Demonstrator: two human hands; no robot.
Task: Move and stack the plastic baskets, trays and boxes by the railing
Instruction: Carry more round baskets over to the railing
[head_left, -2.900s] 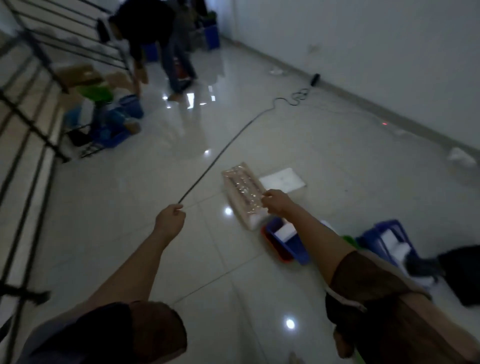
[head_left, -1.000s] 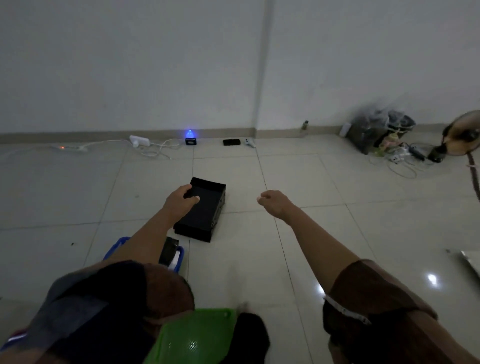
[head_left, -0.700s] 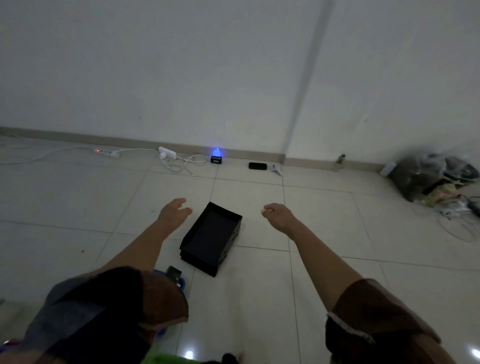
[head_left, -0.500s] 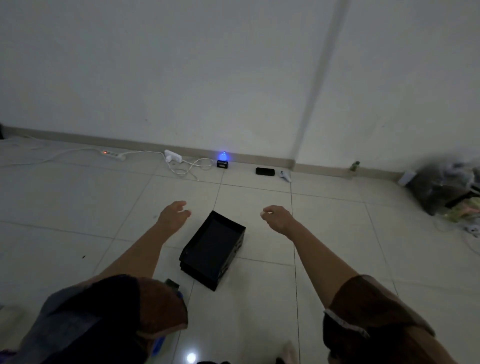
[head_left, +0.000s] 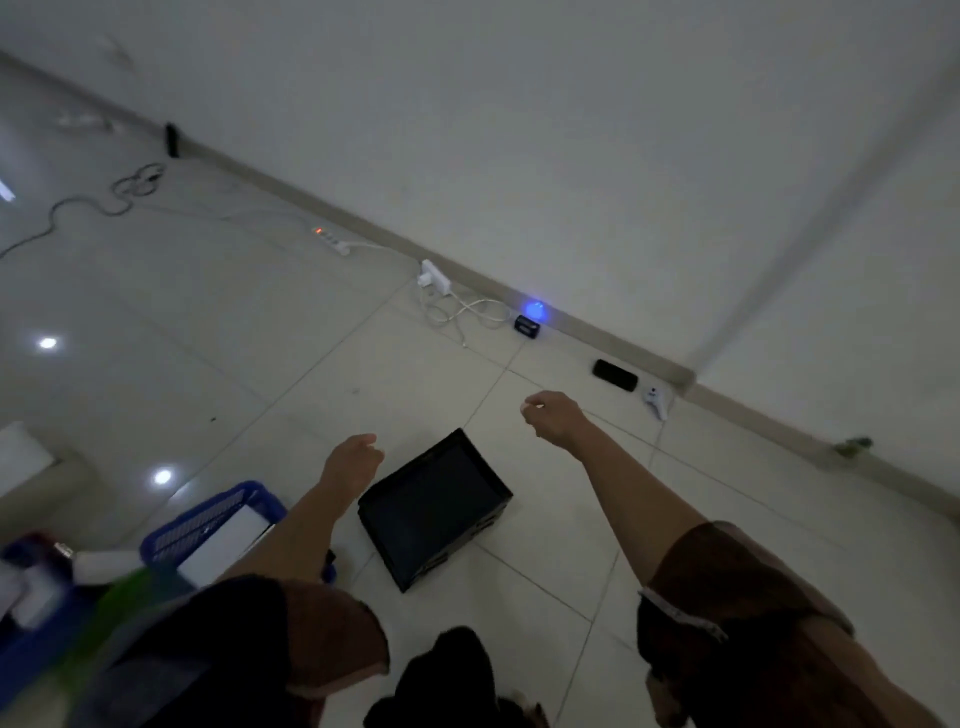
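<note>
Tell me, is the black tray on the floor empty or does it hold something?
Empty, as far as the dim light shows: the black tray sits upright on the tiles, its dark inside bare.

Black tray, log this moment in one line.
black tray on floor, untouched | left hand empty beside it | right hand empty

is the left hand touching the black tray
Apart. The head view shows pale floor between the left hand, fingers loosely curled and empty, and the black tray.

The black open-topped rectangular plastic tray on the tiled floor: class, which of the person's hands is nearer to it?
Left. The left hand hovers beside the black open-topped rectangular plastic tray's left edge, holding nothing; the right hand hangs farther off, beyond its far right corner.
</note>
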